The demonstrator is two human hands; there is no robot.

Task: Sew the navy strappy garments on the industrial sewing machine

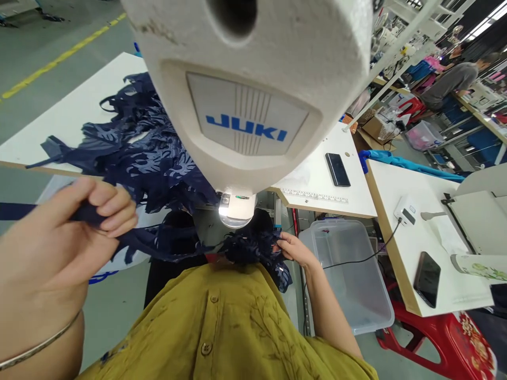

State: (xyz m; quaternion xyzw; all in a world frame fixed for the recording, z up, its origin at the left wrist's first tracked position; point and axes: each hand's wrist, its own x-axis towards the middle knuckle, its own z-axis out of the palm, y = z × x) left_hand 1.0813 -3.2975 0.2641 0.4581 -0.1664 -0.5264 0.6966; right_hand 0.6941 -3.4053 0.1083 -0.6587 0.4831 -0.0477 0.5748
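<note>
My left hand (91,227) is closed in a fist around a strip of navy fabric (16,211), which runs out of the view on the left. Lower right of the machine head, my right hand (292,247) pinches the edge of a bunched navy patterned fabric (257,248) in front of my lap. Between the hands, more navy fabric (166,240) stretches below the white JUKI sewing machine (249,105). The machine's lit lower end (236,208) hangs just above the bunch. A large heap of navy leaf-patterned fabric (150,142) covers part of the table on the left.
A white worktop (336,198) holds a dark phone (338,170) and a printed ruler strip. Right of me stand a clear plastic bin (352,274), a red stool (435,338) and another table with a phone (428,278) and a cabled white device (404,210). Another person (451,84) bends over far right.
</note>
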